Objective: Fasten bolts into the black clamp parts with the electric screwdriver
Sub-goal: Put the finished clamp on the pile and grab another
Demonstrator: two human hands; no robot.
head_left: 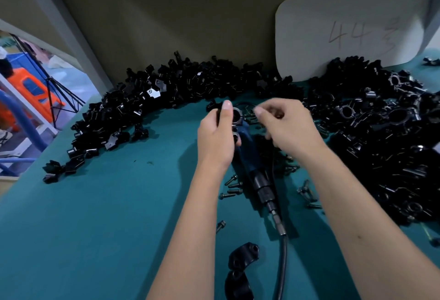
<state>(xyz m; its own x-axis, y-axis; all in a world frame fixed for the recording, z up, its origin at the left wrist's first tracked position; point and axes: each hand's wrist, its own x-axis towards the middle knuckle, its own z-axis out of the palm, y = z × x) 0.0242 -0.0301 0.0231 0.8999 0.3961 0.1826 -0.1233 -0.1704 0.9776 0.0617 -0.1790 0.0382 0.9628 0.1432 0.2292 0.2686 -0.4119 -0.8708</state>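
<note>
Surface: teal felt-like mat covers the bench; a plain beige wall stands behind it.
Piles: glossy black clamp parts, angular and ring-shaped, lie in a curved heap along the wall, and a second heap of clamps lies at the right.
Card: white card with rounded corners leans on the wall; "44" is handwritten on it, and the mark after it is hard to read.
Left hand: the left hand grips a black clamp part between thumb and curled fingers, above the mat in the centre; the round metal-edged bore of the part faces up toward the camera.
Right hand: the right hand has its fingers curled close together just beside the clamp; it seems to pinch something small, but what it is cannot be told.
Screwdriver: the electric screwdriver lies on the mat under the hands, its blue and black body long from far to near; its front end is hidden by the hands, and a black cable leaves the near end.
Bolts: small dark bolts lie scattered beside the screwdriver.
Near edge: two curved black half-clamps lie on the mat, the lower one cut off by the frame.
</note>
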